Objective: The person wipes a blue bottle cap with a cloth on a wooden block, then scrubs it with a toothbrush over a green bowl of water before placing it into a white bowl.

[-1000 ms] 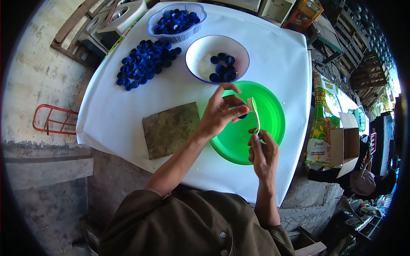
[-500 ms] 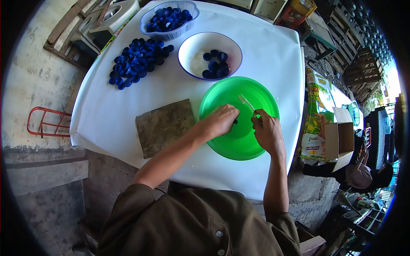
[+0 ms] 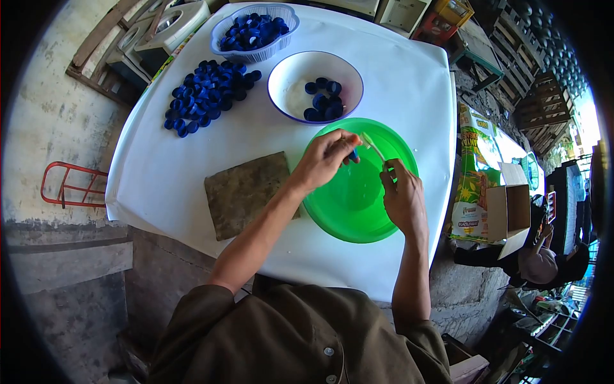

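Up over the green basin [image 3: 348, 205], my left hand [image 3: 323, 160] pinches a blue cap [image 3: 353, 155], mostly hidden by fingers; my right hand [image 3: 401, 195] grips a toothbrush [image 3: 373, 146] handle, its bristles blurred.

Left hand [image 3: 323, 160] raised, fingers curled into pinch at fingertips, pointing toward 2 o'clock; forearm bare, running down toward 7 o'clock into olive sleeve. Right hand [image 3: 403, 198] at 4 o'clock of left, close but apart, fingers closed in pinch grip, thumb up; forearm bare, running down toward 6 o'clock.
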`<state>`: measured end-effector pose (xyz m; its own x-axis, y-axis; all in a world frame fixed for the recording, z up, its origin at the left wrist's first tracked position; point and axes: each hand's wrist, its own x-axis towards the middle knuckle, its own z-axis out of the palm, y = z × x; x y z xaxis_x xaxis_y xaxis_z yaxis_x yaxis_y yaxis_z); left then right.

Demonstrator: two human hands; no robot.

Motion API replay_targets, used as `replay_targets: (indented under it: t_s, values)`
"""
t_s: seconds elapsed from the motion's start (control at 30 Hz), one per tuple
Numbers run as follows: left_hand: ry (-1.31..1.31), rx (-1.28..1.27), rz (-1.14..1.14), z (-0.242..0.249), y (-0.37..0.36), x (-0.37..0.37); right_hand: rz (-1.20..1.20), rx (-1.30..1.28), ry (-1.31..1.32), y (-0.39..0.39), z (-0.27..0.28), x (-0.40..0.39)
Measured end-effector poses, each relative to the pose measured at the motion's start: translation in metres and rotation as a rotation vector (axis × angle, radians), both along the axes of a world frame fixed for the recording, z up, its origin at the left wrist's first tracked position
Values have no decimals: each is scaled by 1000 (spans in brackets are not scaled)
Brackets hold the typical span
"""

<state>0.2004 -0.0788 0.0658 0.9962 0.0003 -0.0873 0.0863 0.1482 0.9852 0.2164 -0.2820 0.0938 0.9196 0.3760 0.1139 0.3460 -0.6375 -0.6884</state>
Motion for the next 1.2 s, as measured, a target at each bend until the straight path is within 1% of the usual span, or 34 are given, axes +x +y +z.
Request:
replay_targets:
  t_s: [0.03, 0.07, 0.1, 0.2, 0.23, 0.3, 0.4, 0.43, 0.53, 0.57, 0.67, 0.7, 0.8, 0.83, 0.93, 0.97, 1.07, 1.1, 1.2]
  values:
    - [28, 31, -7, 0, 4, 2, 10, 21, -63, -1, 1, -2]
    - [56, 62, -14, 0, 6, 3, -5, 60, -53, 0, 4, -6]
    - [14, 47, -1, -3, 4, 4, -20, 100, -44, 2, 9, -10]
    - [125, -140, 110, -5, -6, 5, -53, 199, -5, 11, 14, -24]
    - [140, -250, 109, -4, -8, 5, -22, 232, -13, 16, 11, -30]
    - [169, -467, 101, -2, -9, 8, 4, 169, -57, 21, 10, -41]
    - [93, -600, 48, -4, -5, 6, -50, 179, -115, 17, 7, -44]
    - [94, -551, 38, 0, -7, 4, -77, 186, -118, 15, 4, -44]
    - [99, -508, -5, 10, -16, -1, -78, 210, -141, 19, 6, -40]
    - [118, -525, 84, 17, -23, 0, -70, 218, -122, 21, 10, -43]
    - [48, -612, 55, -4, -12, 4, -28, 209, -152, 16, 9, -49]
    - [53, -580, 71, -2, -10, 4, -45, 196, -98, 13, 8, -50]
    - [112, -412, 22, 4, -16, -1, -107, 175, -102, 16, 5, -46]
    - [86, -379, -13, 1, -19, 0, -104, 196, -107, 18, 6, -46]
    - [83, -351, 138, 15, -25, 0, -75, 219, -98, 16, 6, -50]
    - [22, -249, 129, -1, -17, 2, -83, 205, -81, 9, 7, -49]
    - [-233, 477, 143, 2, -14, -3, -168, 169, -9, -11, 9, -40]
    - [-281, 529, 100, 8, -14, -5, -217, 160, 12, -11, 20, -39]
    - [-438, 1049, 89, 2, -23, -14, -213, 98, -45, -17, 19, -32]
